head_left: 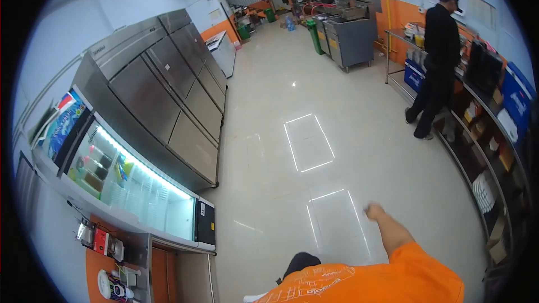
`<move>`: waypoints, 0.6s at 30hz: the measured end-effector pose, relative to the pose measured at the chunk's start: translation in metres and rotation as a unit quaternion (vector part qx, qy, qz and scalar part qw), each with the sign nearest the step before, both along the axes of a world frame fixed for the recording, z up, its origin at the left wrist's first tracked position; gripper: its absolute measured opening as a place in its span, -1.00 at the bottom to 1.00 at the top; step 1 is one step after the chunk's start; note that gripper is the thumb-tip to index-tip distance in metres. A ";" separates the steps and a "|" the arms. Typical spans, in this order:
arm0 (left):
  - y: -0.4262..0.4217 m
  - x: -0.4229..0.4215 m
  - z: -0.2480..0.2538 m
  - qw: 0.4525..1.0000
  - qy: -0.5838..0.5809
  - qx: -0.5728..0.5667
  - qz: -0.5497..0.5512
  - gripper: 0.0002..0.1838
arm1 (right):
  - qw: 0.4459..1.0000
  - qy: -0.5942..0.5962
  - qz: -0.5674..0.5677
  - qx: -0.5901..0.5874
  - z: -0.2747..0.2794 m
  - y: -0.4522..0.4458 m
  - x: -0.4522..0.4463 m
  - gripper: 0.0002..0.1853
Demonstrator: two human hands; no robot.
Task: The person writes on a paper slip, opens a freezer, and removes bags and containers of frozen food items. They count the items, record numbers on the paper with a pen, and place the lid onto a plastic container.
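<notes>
My right hand (375, 211) is stretched forward over the tiled floor (281, 134), below an orange short sleeve (412, 255). Its fingers look curled in, and nothing shows in them. It touches no object and is far from the shelves and the fridge. My left hand is outside the picture. Along the bottom edge lies my orange shirt (382, 283) with pale print, and a dark rounded shape (301, 262) shows beyond it.
At left stand a lit glass-door fridge (151, 196) and tall steel refrigerators (149, 87). A person in black (442, 45) stands at the right beside a metal shelf (477, 140) with boxes. Farther back are a grey cooking unit (353, 39) and a green bin (314, 37).
</notes>
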State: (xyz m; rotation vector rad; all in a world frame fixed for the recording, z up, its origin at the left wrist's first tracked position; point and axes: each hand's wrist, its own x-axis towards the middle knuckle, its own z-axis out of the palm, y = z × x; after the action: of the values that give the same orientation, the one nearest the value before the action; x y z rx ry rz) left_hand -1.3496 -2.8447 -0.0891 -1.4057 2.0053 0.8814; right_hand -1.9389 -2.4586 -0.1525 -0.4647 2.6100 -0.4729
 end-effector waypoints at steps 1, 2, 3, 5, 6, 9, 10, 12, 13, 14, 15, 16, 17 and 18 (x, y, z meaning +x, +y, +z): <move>-0.010 -0.027 -0.005 1.000 0.001 0.000 0.008 -0.52 | 0.997 0.042 0.001 -0.062 0.059 -0.052 -0.054 -0.60; -0.023 -0.057 -0.011 1.000 0.004 -0.001 0.015 -0.53 | 0.986 0.059 -0.031 -0.155 0.064 -0.097 -0.113 -0.64; -0.038 -0.087 -0.019 1.000 0.007 0.000 0.021 -0.53 | 0.975 0.137 -0.017 -0.171 0.115 -0.137 -0.146 -0.66; -0.072 -0.144 -0.034 1.000 0.010 0.003 0.029 -0.54 | 0.959 0.074 -0.037 -0.272 0.190 -0.202 -0.199 -0.62; -0.093 -0.172 -0.041 0.999 0.009 0.005 0.030 -0.54 | 0.960 0.081 -0.029 -0.268 0.194 -0.221 -0.225 -0.62; -0.160 -0.246 -0.054 1.000 -0.003 0.010 0.026 -0.55 | 0.968 0.081 0.000 -0.236 0.176 -0.269 -0.278 -0.64; -0.183 -0.267 -0.055 1.000 -0.007 0.011 0.020 -0.56 | 0.974 0.076 0.011 -0.214 0.150 -0.264 -0.287 -0.63; -0.238 -0.319 -0.055 1.000 -0.013 0.009 -0.003 -0.56 | 0.996 0.012 -0.015 -0.083 0.093 -0.239 -0.298 -0.58; -0.268 -0.347 -0.056 1.000 -0.018 0.005 -0.023 -0.57 | 0.998 0.035 -0.037 -0.023 0.024 -0.209 -0.301 -0.58; -0.301 -0.380 -0.056 0.999 -0.020 -0.005 -0.048 -0.57 | 0.994 -0.053 -0.017 0.095 -0.018 -0.175 -0.299 -0.56; -0.341 -0.424 -0.057 0.997 -0.007 -0.028 -0.077 -0.57 | 0.950 -0.250 -0.073 0.173 -0.014 -0.152 -0.288 -0.46; -0.384 -0.474 -0.060 0.993 0.014 -0.055 -0.100 -0.57 | 0.918 -0.292 -0.256 0.077 -0.033 -0.121 -0.254 -0.45; -0.428 -0.535 -0.058 0.988 0.050 -0.092 -0.118 -0.58 | 0.876 -0.327 -0.346 0.080 -0.035 -0.101 -0.231 -0.46; -0.480 -0.601 -0.079 0.967 0.149 -0.161 -0.133 -0.55 | 0.854 -0.348 -0.371 0.108 -0.023 -0.100 -0.225 -0.46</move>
State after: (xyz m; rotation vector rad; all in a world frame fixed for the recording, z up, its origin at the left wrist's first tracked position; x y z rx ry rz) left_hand -1.9501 -3.3251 -0.1685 -1.1750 2.5889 0.7024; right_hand -2.1641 -2.5589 -0.1757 0.7106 1.9833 -0.4533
